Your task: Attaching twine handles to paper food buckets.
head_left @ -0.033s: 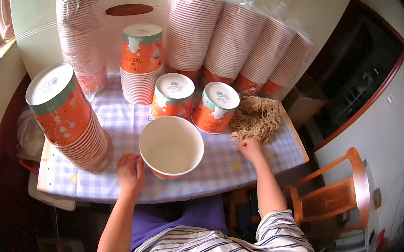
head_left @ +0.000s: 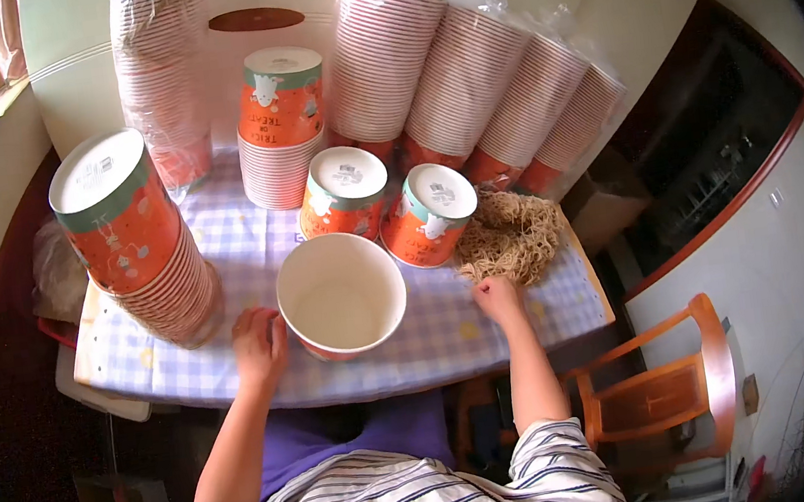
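A large paper tub (head_left: 342, 293) stands upright on the table, its open mouth toward me and its white inside bare. Beside its left wall my left hand (head_left: 260, 347) rests on the cloth, fingers curled in and nothing seen in them. My right hand (head_left: 499, 297) lies as a loose fist at the near edge of a tangled heap of tan, noodle-like strands (head_left: 511, 238); no strand shows in its grip. Just behind the open tub, two orange tubs with green bands, a left one (head_left: 347, 193) and a right one (head_left: 431, 217), stand upside down.
A tall stack of upturned tubs (head_left: 135, 239) leans at the left, and another stack (head_left: 283, 130) stands farther back. Plastic-wrapped stacks (head_left: 388, 52) line the back right; one wrapped stack (head_left: 165, 79) is back left. A checked cloth (head_left: 416, 365) covers the table. A wooden chair (head_left: 656, 395) is at right.
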`<state>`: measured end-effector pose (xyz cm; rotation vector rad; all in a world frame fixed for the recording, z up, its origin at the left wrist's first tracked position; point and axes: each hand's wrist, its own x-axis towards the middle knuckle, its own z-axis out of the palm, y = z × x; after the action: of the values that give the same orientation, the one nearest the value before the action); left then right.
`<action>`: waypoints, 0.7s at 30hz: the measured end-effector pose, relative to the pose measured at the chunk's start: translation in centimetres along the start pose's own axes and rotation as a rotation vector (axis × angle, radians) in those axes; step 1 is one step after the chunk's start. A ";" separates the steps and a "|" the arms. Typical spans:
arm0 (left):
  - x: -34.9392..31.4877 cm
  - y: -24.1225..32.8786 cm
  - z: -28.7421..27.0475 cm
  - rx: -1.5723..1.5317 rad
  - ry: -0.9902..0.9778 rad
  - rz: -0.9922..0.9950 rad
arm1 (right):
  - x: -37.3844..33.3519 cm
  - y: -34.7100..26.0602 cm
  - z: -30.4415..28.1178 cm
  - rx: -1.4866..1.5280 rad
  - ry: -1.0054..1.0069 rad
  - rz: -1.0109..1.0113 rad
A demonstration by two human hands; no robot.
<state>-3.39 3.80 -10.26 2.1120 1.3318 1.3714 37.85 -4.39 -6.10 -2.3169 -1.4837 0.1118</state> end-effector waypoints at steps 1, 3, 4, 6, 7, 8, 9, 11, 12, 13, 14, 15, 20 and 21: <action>0.0 0.4 -0.1 0.015 0.001 0.006 | -0.1 -0.1 0.4 -0.001 0.001 0.006; 0.2 0.7 -0.3 0.032 0.002 0.017 | -0.1 -0.5 1.2 -0.064 0.009 0.093; 0.2 0.9 -0.4 0.002 -0.012 0.003 | 0.0 -0.6 1.3 -0.029 -0.029 0.161; 0.2 0.7 -0.3 -0.028 -0.033 -0.003 | 0.0 -0.4 1.8 -0.029 -0.030 0.174; 0.1 0.5 -0.1 -0.004 -0.013 0.019 | 0.1 -0.2 2.0 -0.033 -0.035 0.181; 0.1 0.3 0.0 0.021 0.007 0.041 | 0.1 0.0 2.0 -0.029 -0.032 0.190; 0.0 0.1 0.0 0.020 -0.001 0.048 | 0.1 0.4 1.8 0.111 -0.047 0.180; 0.1 0.1 -0.1 -0.053 -0.030 -0.015 | 0.2 1.2 1.0 0.376 -0.056 0.182; 0.0 0.0 0.0 -0.057 -0.037 -0.013 | 0.4 1.0 0.1 0.500 -0.055 0.194; 0.0 -0.3 0.0 -0.064 -0.035 -0.012 | 0.8 0.8 -0.9 0.558 -0.044 0.187; 0.0 -0.2 0.1 -0.079 -0.035 -0.011 | 1.0 0.6 -2.2 0.641 -0.013 0.206; 0.2 0.0 0.1 -0.085 -0.042 -0.009 | 1.3 0.6 -3.1 0.726 0.015 0.222; 0.5 0.6 -0.3 -0.071 -0.036 -0.028 | 2.4 0.4 -6.1 0.963 -0.040 0.198; 0.5 0.4 -0.3 -0.069 -0.032 -0.027 | 2.4 0.1 -6.6 1.046 -0.014 0.195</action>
<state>-3.34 3.90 -9.60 2.0550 1.2771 1.3481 40.76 -4.10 0.26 -1.5583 -0.8452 0.7544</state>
